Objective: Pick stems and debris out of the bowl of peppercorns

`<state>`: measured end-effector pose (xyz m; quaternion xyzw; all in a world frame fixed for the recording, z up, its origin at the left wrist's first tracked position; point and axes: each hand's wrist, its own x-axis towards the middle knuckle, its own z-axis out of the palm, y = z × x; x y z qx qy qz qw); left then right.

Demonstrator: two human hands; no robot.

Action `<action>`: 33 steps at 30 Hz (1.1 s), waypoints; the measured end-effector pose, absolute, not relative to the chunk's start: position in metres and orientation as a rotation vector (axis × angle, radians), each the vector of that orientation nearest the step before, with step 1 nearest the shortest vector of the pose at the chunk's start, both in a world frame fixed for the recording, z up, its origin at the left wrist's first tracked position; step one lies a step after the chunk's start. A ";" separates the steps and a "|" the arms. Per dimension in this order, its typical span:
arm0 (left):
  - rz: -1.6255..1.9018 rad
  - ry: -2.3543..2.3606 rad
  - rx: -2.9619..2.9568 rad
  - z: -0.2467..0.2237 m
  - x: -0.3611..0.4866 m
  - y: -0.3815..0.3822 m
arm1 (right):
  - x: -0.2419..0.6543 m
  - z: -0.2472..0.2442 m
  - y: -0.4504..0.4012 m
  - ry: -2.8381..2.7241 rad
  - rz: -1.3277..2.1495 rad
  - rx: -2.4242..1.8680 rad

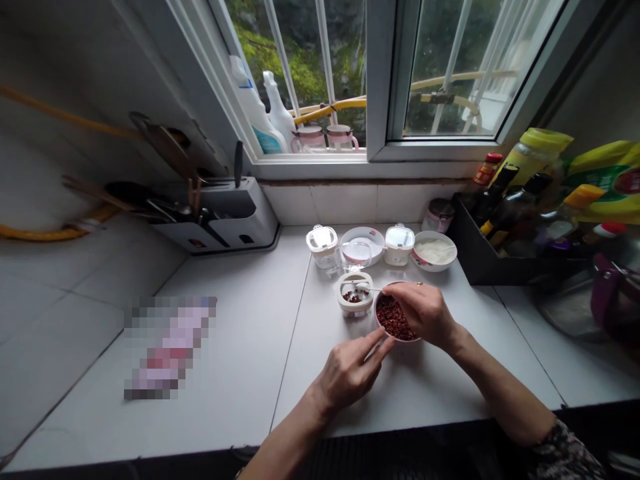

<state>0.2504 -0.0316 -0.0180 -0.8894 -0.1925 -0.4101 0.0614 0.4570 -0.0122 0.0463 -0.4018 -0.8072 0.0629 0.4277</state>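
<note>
A bowl of dark red dried bits (394, 318) stands on the white counter. My right hand (421, 311) is above its right side, fingers closed on a small white spoon (369, 288) whose head reaches over an open white-rimmed jar (354, 300). Some of the same red bits lie inside that jar, and its clear lid (356, 255) is raised behind it. My left hand (356, 368) touches the bowl's near left edge with its fingertips, fingers stretched out. Behind are two lidded jars (322, 243) (399, 243), and two bowls of white contents (362, 247) (434, 251).
A knife and utensil holder (235, 217) stands at the back left. A blurred pinkish packet (173, 347) lies on the left. On the right is a dark box (487, 267) of bottles, with a pot (575, 310) beside it. Spray bottles (277, 117) stand on the windowsill.
</note>
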 end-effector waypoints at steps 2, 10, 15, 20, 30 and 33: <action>-1.222 -0.588 -2.702 -0.018 0.250 -0.032 | 0.465 0.051 -0.012 -1.872 0.195 -1.098; -1.231 -0.589 -2.723 -0.019 0.251 -0.031 | 0.487 0.058 -0.006 -1.768 0.506 -1.358; -1.238 -0.573 -2.734 -0.020 0.250 -0.031 | 0.478 0.053 -0.008 -1.813 0.564 -1.365; -1.232 -0.574 -2.728 -0.019 0.250 -0.031 | 0.472 0.051 -0.008 -1.792 0.639 -1.394; -1.230 -0.573 -2.722 -0.018 0.250 -0.031 | 0.483 0.051 -0.002 -1.663 0.716 -1.441; -1.229 -0.566 -2.722 -0.018 0.250 -0.030 | 0.483 0.051 -0.002 -1.689 0.676 -1.436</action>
